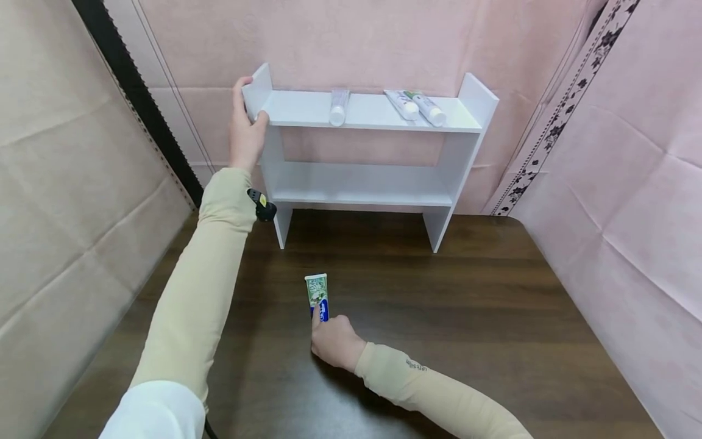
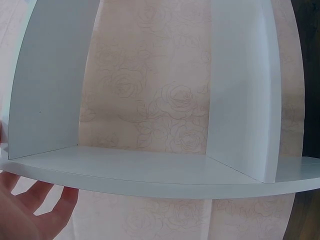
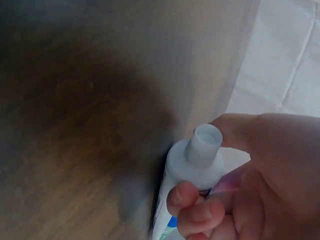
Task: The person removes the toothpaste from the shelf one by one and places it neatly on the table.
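My left hand (image 1: 247, 131) grips the left side panel of a small white two-tier shelf (image 1: 362, 183), near its upper front corner. In the left wrist view the fingers (image 2: 62, 210) curl up to the panel's edge. Low over the brown table, my right hand (image 1: 337, 342) holds a green, white and blue toothpaste tube (image 1: 317, 291). Its crimped end points toward the shelf. The right wrist view shows the tube's white cap (image 3: 204, 142) beside the thumb, with curled fingertips (image 3: 200, 212) against the tube; the palm hides part of it.
On the top board lie a white tube (image 1: 339, 108) left of centre and two more tubes, one white (image 1: 403, 105) and one with a green end (image 1: 426, 108), side by side at right. Pink patterned cloth (image 1: 362, 42) hangs behind; pale cloth walls flank the wooden table (image 1: 493, 317).
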The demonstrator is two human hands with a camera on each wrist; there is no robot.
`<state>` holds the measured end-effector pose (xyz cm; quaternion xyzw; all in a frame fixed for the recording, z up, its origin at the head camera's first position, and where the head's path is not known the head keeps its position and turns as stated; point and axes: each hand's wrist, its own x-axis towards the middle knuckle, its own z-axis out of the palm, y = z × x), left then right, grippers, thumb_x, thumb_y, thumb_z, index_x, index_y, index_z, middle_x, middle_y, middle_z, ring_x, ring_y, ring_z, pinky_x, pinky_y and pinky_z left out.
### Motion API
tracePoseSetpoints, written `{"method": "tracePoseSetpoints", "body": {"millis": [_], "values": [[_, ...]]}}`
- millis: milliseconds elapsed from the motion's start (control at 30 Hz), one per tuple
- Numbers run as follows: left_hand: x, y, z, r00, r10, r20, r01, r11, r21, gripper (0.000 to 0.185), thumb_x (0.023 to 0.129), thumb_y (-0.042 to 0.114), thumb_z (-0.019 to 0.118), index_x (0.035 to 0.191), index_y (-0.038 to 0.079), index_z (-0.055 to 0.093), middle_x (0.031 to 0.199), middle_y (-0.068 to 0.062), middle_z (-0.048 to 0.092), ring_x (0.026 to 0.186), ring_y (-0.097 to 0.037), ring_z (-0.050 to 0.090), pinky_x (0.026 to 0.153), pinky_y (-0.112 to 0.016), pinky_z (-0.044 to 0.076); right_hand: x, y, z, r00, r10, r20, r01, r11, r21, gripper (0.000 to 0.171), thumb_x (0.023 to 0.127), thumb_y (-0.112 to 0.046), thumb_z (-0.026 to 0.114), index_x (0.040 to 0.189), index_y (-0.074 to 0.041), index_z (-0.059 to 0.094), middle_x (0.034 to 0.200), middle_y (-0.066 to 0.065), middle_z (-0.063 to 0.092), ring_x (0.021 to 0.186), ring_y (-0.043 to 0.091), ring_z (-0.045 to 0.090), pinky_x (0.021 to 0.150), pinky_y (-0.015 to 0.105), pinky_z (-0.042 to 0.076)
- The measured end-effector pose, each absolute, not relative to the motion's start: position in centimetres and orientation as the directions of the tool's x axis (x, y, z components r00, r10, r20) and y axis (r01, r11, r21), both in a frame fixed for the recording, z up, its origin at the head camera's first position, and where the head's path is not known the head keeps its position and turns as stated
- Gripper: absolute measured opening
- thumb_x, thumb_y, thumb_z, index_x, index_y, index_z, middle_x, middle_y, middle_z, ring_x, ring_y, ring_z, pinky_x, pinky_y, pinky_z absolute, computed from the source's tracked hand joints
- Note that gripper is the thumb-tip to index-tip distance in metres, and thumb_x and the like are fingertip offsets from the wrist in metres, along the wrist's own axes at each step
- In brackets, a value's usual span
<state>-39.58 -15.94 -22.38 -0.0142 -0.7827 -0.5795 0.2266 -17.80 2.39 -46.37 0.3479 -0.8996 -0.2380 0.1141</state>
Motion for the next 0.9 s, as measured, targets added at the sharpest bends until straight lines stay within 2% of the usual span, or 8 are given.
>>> {"method": "tracePoseSetpoints", "body": {"millis": [33, 233, 300, 400, 467, 600, 733, 900], "values": [[-39.5, -15.9, -22.4, -0.898, -0.239, 0.37, 0.283, 0.33, 0.9, 0.06, 0.098, 0.014, 0.039, 0.142, 0.052, 0.025, 0.156, 0.011, 0.03, 0.125, -0.011, 0.038, 0.101, -0.034, 0.036, -17.8, 2.4, -46.3, -0.736, -0.676, 0.033, -0.579, 0.655, 0.485, 0.056, 0.093, -0.047, 0.055, 0.131, -0.007, 0.06, 0.078, -0.006, 0.075, 0.042, 0.002, 0.046, 0.04, 0.024, 0.041], [-39.0, -15.8, -22.5, -0.904, -0.228, 0.361, 0.28, 0.323, 0.904, 0.059, 0.098, 0.015, 0.037, 0.143, 0.051, 0.024, 0.157, 0.01, 0.028, 0.129, -0.012, 0.037, 0.104, -0.035, 0.034, -18.6, 2.9, -45.9, -0.763, -0.646, -0.03, -0.626, 0.725, 0.286, 0.058, 0.091, -0.046, 0.057, 0.133, -0.005, 0.057, 0.059, -0.007, 0.067, 0.045, 0.006, 0.052, 0.044, 0.025, 0.043], [-38.9, -15.8, -22.5, -0.904, -0.228, 0.362, 0.282, 0.321, 0.904, 0.059, 0.099, 0.015, 0.037, 0.143, 0.052, 0.023, 0.157, 0.01, 0.027, 0.13, -0.012, 0.036, 0.105, -0.036, 0.034, -19.5, 3.2, -45.6, -0.76, -0.649, -0.03, -0.642, 0.742, 0.195, 0.048, 0.091, -0.044, 0.058, 0.123, -0.008, 0.063, 0.058, -0.007, 0.063, 0.048, 0.007, 0.053, 0.045, 0.027, 0.043], [-39.0, -15.9, -22.3, -0.903, -0.228, 0.365, 0.283, 0.324, 0.903, 0.059, 0.099, 0.016, 0.037, 0.143, 0.053, 0.022, 0.158, 0.011, 0.026, 0.131, -0.012, 0.036, 0.106, -0.036, 0.033, -21.1, 3.8, -44.3, -0.761, -0.649, 0.0, -0.647, 0.759, 0.069, 0.034, 0.092, -0.042, 0.059, 0.108, -0.013, 0.065, 0.061, -0.005, 0.061, 0.052, 0.009, 0.053, 0.045, 0.027, 0.04], [-39.1, -16.0, -22.4, -0.9, -0.234, 0.368, 0.284, 0.326, 0.902, 0.06, 0.099, 0.015, 0.037, 0.143, 0.053, 0.023, 0.158, 0.01, 0.027, 0.131, -0.012, 0.036, 0.105, -0.036, 0.034, -22.1, 4.2, -43.0, -0.758, -0.65, 0.047, -0.651, 0.759, 0.012, 0.03, 0.094, -0.04, 0.059, 0.106, -0.014, 0.064, 0.067, -0.003, 0.061, 0.055, 0.01, 0.054, 0.042, 0.026, 0.039], [-39.4, -16.0, -22.6, -0.9, -0.236, 0.367, 0.28, 0.333, 0.9, 0.06, 0.098, 0.015, 0.039, 0.142, 0.054, 0.024, 0.156, 0.01, 0.03, 0.127, -0.011, 0.039, 0.101, -0.035, 0.037, -24.3, 5.3, -38.9, -0.751, -0.636, 0.179, -0.646, 0.764, 0.007, 0.035, 0.094, -0.035, 0.059, 0.122, -0.014, 0.061, 0.086, 0.002, 0.064, 0.066, 0.012, 0.056, 0.045, 0.021, 0.04], [-39.6, -15.8, -22.6, -0.901, -0.238, 0.364, 0.272, 0.344, 0.899, 0.06, 0.098, 0.017, 0.039, 0.141, 0.056, 0.024, 0.155, 0.012, 0.032, 0.122, -0.011, 0.04, 0.095, -0.033, 0.037, -26.7, 6.0, -33.3, -0.741, -0.598, 0.306, -0.619, 0.785, 0.034, 0.039, 0.095, -0.03, 0.058, 0.13, -0.015, 0.057, 0.098, 0.006, 0.063, 0.078, 0.017, 0.059, 0.053, 0.025, 0.047], [-39.8, -16.1, -22.6, -0.891, -0.262, 0.371, 0.264, 0.366, 0.892, 0.06, 0.097, 0.018, 0.04, 0.14, 0.057, 0.025, 0.153, 0.012, 0.036, 0.117, -0.011, 0.044, 0.089, -0.031, 0.038, -29.5, 6.2, -26.1, -0.789, -0.508, 0.346, -0.549, 0.835, -0.026, 0.058, 0.095, -0.029, 0.058, 0.147, -0.017, 0.037, 0.116, 0.01, 0.058, 0.095, 0.023, 0.057, 0.066, 0.033, 0.052]]}}
